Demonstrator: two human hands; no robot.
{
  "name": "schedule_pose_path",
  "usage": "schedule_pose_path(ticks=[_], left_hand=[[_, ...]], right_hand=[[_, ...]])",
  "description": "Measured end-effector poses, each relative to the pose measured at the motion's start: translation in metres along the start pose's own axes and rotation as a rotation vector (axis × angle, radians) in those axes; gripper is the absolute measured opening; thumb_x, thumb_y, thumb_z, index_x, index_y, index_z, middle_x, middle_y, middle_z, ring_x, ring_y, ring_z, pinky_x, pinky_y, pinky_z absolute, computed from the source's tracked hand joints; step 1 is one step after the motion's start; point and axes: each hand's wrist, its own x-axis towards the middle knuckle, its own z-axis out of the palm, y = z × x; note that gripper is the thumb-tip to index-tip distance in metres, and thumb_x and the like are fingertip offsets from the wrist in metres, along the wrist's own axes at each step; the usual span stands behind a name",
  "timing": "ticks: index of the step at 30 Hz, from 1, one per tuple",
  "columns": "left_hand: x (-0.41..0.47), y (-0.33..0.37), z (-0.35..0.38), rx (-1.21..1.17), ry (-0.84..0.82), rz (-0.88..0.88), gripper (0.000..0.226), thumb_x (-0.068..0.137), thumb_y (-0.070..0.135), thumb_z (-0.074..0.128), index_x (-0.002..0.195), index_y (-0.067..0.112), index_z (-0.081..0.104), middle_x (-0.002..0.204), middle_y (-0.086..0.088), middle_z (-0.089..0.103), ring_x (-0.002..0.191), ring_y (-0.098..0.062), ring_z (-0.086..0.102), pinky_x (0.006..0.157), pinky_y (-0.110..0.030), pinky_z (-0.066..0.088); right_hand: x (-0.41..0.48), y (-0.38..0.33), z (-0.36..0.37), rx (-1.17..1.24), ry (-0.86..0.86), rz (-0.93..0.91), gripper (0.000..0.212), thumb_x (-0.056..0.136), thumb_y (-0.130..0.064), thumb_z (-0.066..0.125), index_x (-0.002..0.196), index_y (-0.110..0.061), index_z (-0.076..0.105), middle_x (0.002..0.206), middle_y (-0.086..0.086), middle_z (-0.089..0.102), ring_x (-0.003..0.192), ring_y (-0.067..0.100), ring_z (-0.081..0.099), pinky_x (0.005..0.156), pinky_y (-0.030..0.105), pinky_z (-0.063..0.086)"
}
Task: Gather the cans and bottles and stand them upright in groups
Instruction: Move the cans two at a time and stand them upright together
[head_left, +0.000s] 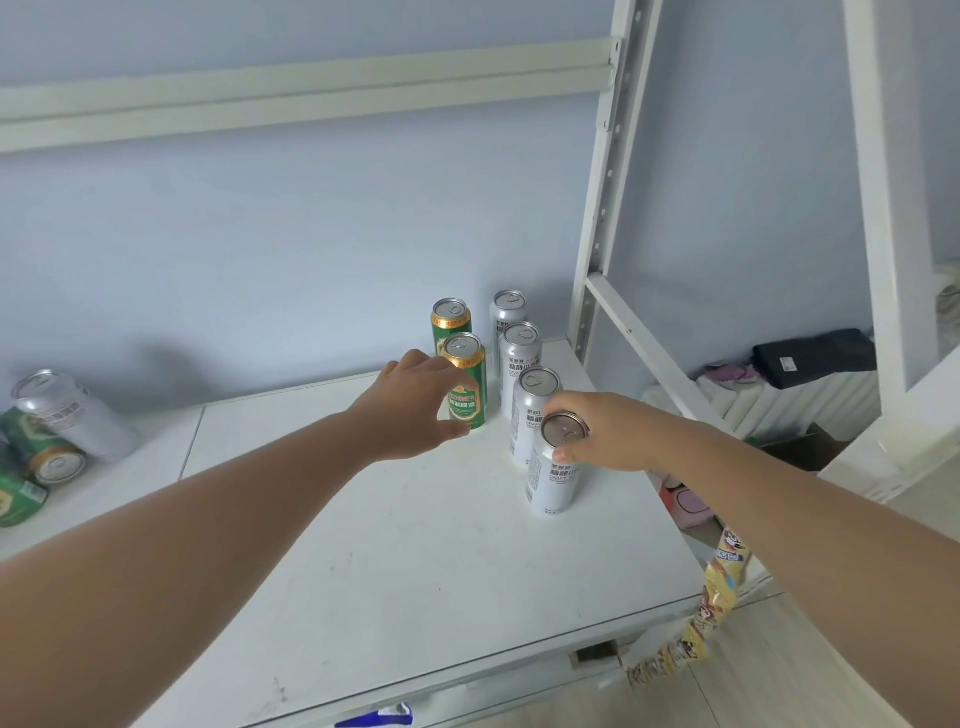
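Two green cans stand upright at the back of the white table: a far one and a near one. My left hand is wrapped around the near green can. To their right, several white cans stand in a row, from the farthest to the nearest. My right hand grips the top rim of the nearest white can. At the far left, a white can lies tilted on top of green cans that lie on their sides.
A white metal shelf frame rises at the table's back right corner. A strip of snack packets hangs off the right edge. A pink object and a black pouch lie beyond the table on the right.
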Motion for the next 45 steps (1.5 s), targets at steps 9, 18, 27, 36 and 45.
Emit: schedule_pose_path(ticks=[9,18,27,36,45], left_hand=[[-0.013,-0.007,0.001,-0.026,-0.028,-0.027,0.054,0.088,0.049,0.068,0.139,0.038,0.051,0.139,0.015,0.052,0.128,-0.015,0.039,0.108,-0.036,0.034],[-0.039,-0.024,-0.009,-0.102,-0.01,-0.095,0.059,0.09,0.048,0.067,0.144,0.033,0.046,0.146,0.013,0.048,0.134,-0.011,0.04,0.11,-0.031,0.033],[-0.161,-0.118,-0.028,-0.17,0.033,-0.309,0.061,0.09,0.049,0.067,0.145,0.035,0.045,0.147,0.015,0.046,0.135,-0.011,0.039,0.11,-0.034,0.036],[-0.342,-0.237,-0.027,-0.236,0.06,-0.584,0.061,0.087,0.048,0.073,0.141,0.03,0.051,0.14,0.01,0.053,0.128,-0.013,0.046,0.107,-0.032,0.037],[-0.42,-0.299,-0.022,-0.281,0.011,-0.706,0.062,0.087,0.05,0.071,0.142,0.029,0.049,0.141,0.009,0.051,0.129,-0.013,0.046,0.108,-0.032,0.038]], right_hand=[[-0.007,-0.01,-0.002,-0.025,0.049,0.027,0.064,0.087,-0.045,0.075,0.143,-0.029,0.047,0.134,-0.008,0.058,0.115,0.015,0.059,0.098,0.034,0.048],[-0.007,-0.063,-0.008,-0.077,0.303,-0.045,0.077,0.085,-0.058,0.072,0.15,-0.028,0.044,0.147,-0.004,0.053,0.131,0.018,0.052,0.103,0.038,0.044],[0.031,-0.183,0.058,-0.1,0.208,-0.133,0.081,0.087,-0.062,0.068,0.154,-0.028,0.039,0.158,-0.008,0.043,0.144,0.016,0.042,0.113,0.032,0.037],[0.046,-0.321,0.166,-0.099,0.086,-0.228,0.076,0.093,-0.05,0.067,0.158,-0.025,0.035,0.164,-0.007,0.036,0.15,0.014,0.035,0.12,0.033,0.032],[0.055,-0.387,0.23,-0.04,0.0,-0.235,0.073,0.09,-0.05,0.071,0.153,-0.025,0.042,0.158,-0.008,0.045,0.145,0.011,0.043,0.117,0.034,0.036]])
